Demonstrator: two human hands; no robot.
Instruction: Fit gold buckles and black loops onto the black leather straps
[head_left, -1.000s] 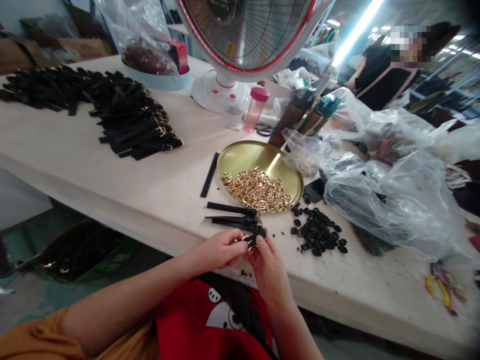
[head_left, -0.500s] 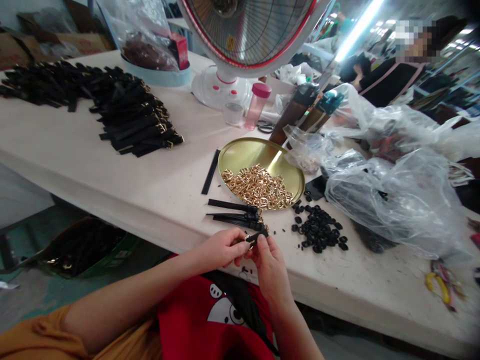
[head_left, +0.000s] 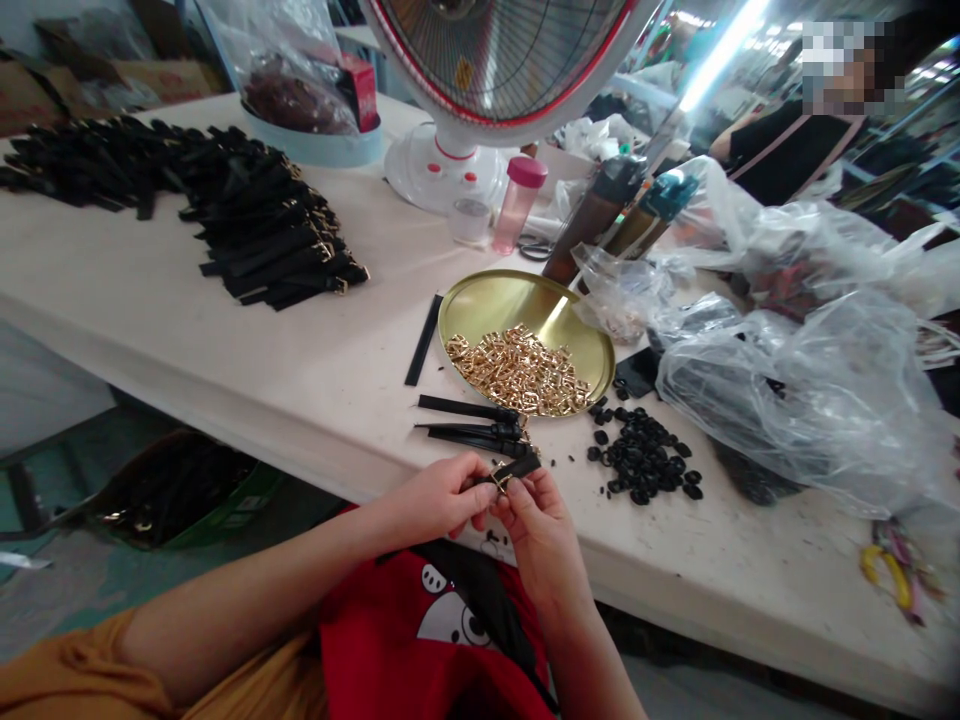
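Between my two hands, over the table's front edge, is a short black strap with a gold buckle on it. My left hand pinches the strap from the left, just beside the buckle. Thumb and fingers of my right hand close on the strap and buckle from the right. Several black straps with gold buckles lie right behind my hands. Beyond them, a gold round tray holds a heap of small gold buckles. A pile of small black loops sits to the right.
A large heap of black straps covers the left back. A fan, a pink-lidded bottle and dark bottles stand behind the tray. Clear plastic bags and yellow-handled pliers are at right. Another person is in the background.
The strap in my hands has turned, its black end now pointing up and right beyond the buckle. My right fingers have shifted down toward the buckle. The camera view has moved slightly.
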